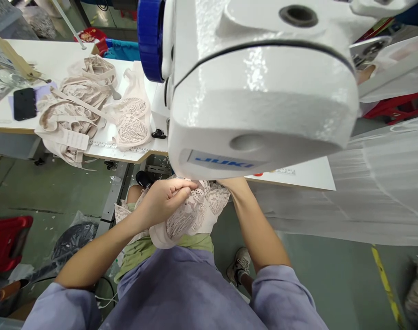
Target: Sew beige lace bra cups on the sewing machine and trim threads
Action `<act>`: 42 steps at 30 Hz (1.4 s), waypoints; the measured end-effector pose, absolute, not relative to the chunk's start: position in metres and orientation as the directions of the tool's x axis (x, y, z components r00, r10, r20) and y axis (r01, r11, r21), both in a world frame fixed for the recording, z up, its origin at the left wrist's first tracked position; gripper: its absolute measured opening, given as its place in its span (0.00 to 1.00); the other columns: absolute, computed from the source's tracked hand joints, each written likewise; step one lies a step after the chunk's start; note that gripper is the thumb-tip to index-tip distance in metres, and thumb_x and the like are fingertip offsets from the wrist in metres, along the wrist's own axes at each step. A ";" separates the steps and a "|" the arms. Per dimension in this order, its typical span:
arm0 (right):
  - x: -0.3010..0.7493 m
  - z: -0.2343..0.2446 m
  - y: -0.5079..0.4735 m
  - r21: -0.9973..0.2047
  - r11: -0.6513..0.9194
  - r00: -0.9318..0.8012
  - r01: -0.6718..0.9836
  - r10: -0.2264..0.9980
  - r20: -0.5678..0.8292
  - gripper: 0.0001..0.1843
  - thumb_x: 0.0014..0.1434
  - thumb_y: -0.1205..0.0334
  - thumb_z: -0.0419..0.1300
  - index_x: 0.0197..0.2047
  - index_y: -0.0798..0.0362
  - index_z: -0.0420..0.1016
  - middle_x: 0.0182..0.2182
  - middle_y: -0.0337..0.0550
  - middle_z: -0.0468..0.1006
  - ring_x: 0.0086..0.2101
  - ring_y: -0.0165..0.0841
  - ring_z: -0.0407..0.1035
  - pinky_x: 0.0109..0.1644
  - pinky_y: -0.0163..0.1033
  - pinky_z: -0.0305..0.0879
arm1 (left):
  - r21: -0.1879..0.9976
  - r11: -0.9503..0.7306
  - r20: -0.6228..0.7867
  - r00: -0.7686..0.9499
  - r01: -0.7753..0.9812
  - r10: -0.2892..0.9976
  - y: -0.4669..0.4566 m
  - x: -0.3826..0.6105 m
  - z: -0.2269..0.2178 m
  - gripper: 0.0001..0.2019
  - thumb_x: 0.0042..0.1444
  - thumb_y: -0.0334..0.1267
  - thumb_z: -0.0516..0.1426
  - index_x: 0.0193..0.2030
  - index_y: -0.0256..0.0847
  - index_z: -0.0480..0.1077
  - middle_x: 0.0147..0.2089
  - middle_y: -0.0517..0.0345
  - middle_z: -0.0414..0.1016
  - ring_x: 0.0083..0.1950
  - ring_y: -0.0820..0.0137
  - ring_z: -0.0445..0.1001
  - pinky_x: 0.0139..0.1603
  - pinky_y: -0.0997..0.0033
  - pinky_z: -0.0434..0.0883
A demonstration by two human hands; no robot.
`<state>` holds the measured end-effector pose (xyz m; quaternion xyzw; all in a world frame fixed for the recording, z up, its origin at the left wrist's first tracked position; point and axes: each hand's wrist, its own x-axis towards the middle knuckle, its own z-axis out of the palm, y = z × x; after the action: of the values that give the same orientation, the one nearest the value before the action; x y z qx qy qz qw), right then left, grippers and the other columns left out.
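A beige lace bra (190,217) hangs below the front of a white JUKI sewing machine (260,110), draped toward my lap. My left hand (166,199) is closed on its upper edge, thumb and fingers pinching the fabric. Only the back and wrist of my right hand (231,183) show at the bra's right side. The machine head covers its fingers, so their grip is hidden. The needle area is also out of sight behind the head.
On the white table to the left lie a heap of beige bras (74,101), a single lace bra (133,114) and a black phone (24,104). A blue handwheel (151,41) juts from the machine. White sheeting (367,183) hangs on the right. A red stool (9,243) stands on the floor.
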<state>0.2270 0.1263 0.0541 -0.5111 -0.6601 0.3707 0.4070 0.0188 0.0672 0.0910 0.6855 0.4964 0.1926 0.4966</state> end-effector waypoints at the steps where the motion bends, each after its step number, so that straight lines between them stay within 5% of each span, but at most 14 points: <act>1: 0.227 0.054 0.126 -0.919 0.195 -0.174 0.344 0.974 0.142 0.10 0.52 0.56 0.58 0.29 0.53 0.75 0.32 0.44 0.79 0.38 0.39 0.74 0.45 0.44 0.76 | 0.871 -0.014 -0.230 0.432 0.491 0.872 0.067 0.019 0.091 0.16 0.66 0.40 0.53 0.53 0.42 0.80 0.55 0.54 0.82 0.49 0.64 0.82 0.46 0.71 0.77; 10: 0.228 0.053 0.127 -0.923 0.198 -0.215 0.331 0.968 0.130 0.15 0.53 0.49 0.59 0.28 0.52 0.78 0.32 0.45 0.80 0.38 0.41 0.73 0.43 0.46 0.75 | 0.865 -0.045 -0.203 0.429 0.500 0.880 0.065 0.019 0.090 0.16 0.66 0.39 0.53 0.53 0.42 0.80 0.56 0.54 0.81 0.58 0.61 0.79 0.56 0.67 0.75; 20: 0.228 0.052 0.127 -0.938 0.170 -0.216 0.303 0.971 0.107 0.14 0.52 0.53 0.59 0.21 0.51 0.66 0.26 0.42 0.73 0.35 0.38 0.71 0.41 0.45 0.74 | 0.846 -0.032 -0.236 0.428 0.532 0.872 0.066 0.020 0.092 0.16 0.67 0.40 0.53 0.54 0.43 0.80 0.58 0.54 0.80 0.56 0.61 0.79 0.53 0.67 0.77; 33: 0.226 0.054 0.127 -0.928 0.179 -0.195 0.326 0.974 0.119 0.16 0.51 0.49 0.58 0.21 0.50 0.62 0.24 0.39 0.67 0.29 0.32 0.62 0.33 0.39 0.68 | 0.858 -0.060 -0.199 0.439 0.510 0.876 0.067 0.021 0.093 0.16 0.66 0.39 0.53 0.52 0.41 0.80 0.55 0.53 0.82 0.56 0.61 0.79 0.55 0.66 0.76; 42: 0.228 0.052 0.131 -0.902 0.203 -0.202 0.382 0.970 0.133 0.17 0.52 0.46 0.59 0.22 0.49 0.65 0.22 0.37 0.64 0.27 0.32 0.60 0.33 0.39 0.68 | 0.849 -0.049 -0.212 0.423 0.527 0.881 0.067 0.022 0.093 0.16 0.66 0.41 0.53 0.52 0.41 0.80 0.55 0.52 0.82 0.53 0.60 0.81 0.46 0.68 0.78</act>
<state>0.2284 0.1306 0.0523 -0.5016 -0.6738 0.3834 0.3839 0.0217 0.0670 0.0927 0.6994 0.5033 0.1878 0.4715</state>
